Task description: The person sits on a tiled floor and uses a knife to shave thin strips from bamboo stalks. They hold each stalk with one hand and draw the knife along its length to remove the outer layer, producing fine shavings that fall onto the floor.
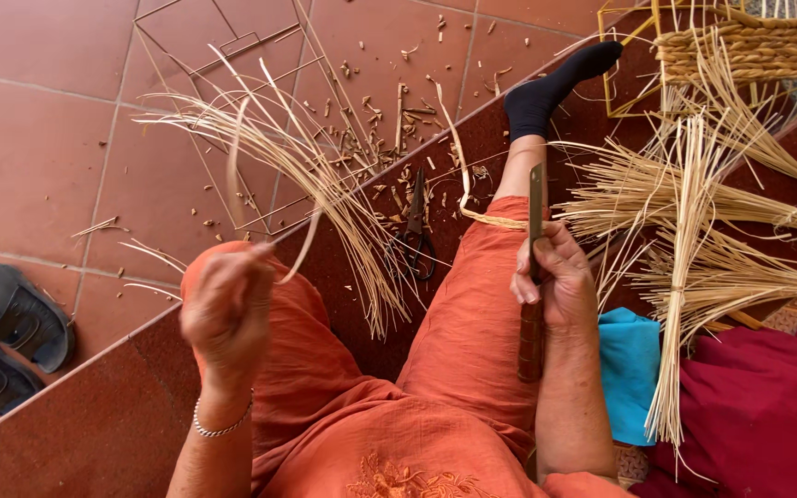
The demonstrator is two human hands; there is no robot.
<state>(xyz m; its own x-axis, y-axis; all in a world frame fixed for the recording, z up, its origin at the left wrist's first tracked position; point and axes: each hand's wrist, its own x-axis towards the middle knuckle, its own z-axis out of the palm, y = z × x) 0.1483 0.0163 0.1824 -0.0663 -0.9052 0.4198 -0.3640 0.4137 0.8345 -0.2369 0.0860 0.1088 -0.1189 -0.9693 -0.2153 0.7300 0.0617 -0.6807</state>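
Tiled floor | left hand pinches straw strip | right hand grips knife

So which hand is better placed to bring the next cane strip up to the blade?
Probably the left hand: it already pinches a pale cane strip raised off the lap. The right hand is taken up gripping the knife, blade pointing away.

Scissors on floor between legs; wire frame ahead-left; sandals far left; straw bundles right; woven basket ahead-right.
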